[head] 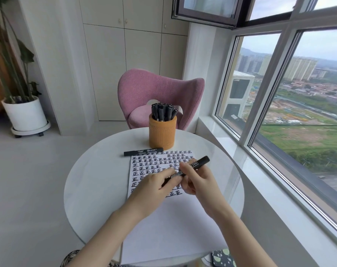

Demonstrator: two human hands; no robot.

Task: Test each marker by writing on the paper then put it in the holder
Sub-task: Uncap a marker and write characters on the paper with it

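A black marker [197,164] is held above the paper [169,218] by both hands, tilted up to the right. My right hand [199,182] grips its middle. My left hand [154,185] pinches its lower left end, where the cap end is hidden under my fingers. The white paper lies on the round table, its upper half filled with rows of black written characters. A second black marker [143,151] lies flat just beyond the paper's top left corner. The orange cylindrical holder [162,134] stands behind the paper with several black markers [163,111] upright in it.
The round white table [90,182] stands beside a window sill [231,151] on the right. A pink chair [160,93] faces me behind the table. A dark patterned object [223,258] lies at the table's near edge. A potted plant [24,114] stands on the floor, far left.
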